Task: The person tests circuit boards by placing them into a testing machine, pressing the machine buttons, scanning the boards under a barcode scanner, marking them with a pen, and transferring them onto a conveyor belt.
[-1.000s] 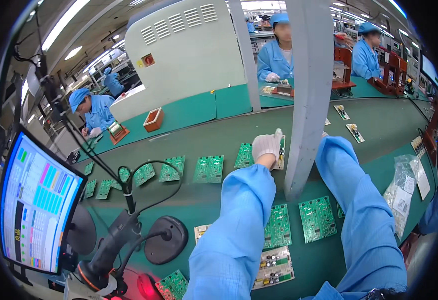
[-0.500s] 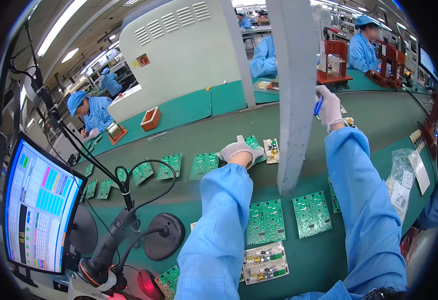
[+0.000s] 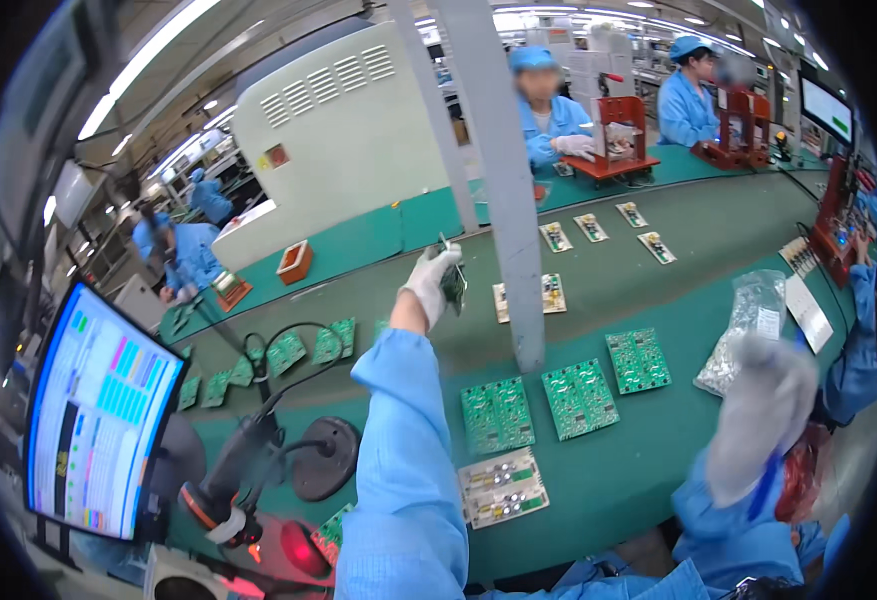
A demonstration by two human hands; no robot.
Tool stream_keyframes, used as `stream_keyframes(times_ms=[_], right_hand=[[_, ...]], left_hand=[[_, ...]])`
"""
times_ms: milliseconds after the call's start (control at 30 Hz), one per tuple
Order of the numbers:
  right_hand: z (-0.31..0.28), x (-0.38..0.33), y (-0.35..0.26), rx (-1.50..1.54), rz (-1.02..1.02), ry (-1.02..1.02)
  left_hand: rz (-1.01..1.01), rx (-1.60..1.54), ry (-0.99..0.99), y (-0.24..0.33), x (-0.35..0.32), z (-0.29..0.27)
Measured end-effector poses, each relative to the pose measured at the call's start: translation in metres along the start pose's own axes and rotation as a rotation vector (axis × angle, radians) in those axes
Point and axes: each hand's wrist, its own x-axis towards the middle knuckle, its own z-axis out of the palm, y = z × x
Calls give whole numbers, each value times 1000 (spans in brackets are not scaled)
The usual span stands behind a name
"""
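Observation:
My gloved left hand (image 3: 428, 285) reaches out over the grey-green belt and is closed on a green circuit board (image 3: 454, 288), tilted edge-on to me. My gloved right hand (image 3: 766, 415) is at the lower right, smeared by motion, with a blue pen (image 3: 763, 487) held in it. Three green circuit boards lie in front: the left one (image 3: 497, 415), the middle one (image 3: 580, 399) and the right one (image 3: 637, 360). Below them sits a pale panel with mounted components (image 3: 504, 487). Past the grey post, another component panel (image 3: 554, 293) is partly hidden.
A grey post (image 3: 508, 200) rises between my arms. At left are a monitor (image 3: 98, 410), a scanner on a stand (image 3: 220, 500) and several green boards (image 3: 286, 352). Small component boards (image 3: 590, 228) lie farther off. A plastic bag (image 3: 748, 330) is at right. Co-workers sit across the bench.
My left hand has lifted a green board off the belt. My right hand has come back from the far side to the lower right with the pen. The view has shifted too.

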Motion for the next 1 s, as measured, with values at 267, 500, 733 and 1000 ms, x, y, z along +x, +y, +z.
stream_keyframes(times_ms=[267,500,733,1000], right_hand=[[37,-84,-113,1434,155,-463],[-10,-122,-194,1748,236,-951],[-81,-190,-260,2424,583,-1511],[-97,-238,-301,2486,952,-1871]], left_hand=[[526,-63,-319,55,-212,39],[669,1153,308,45,-396,100],[151,1640,790,50,-558,106],[-587,1650,1453,41,-834,16]])
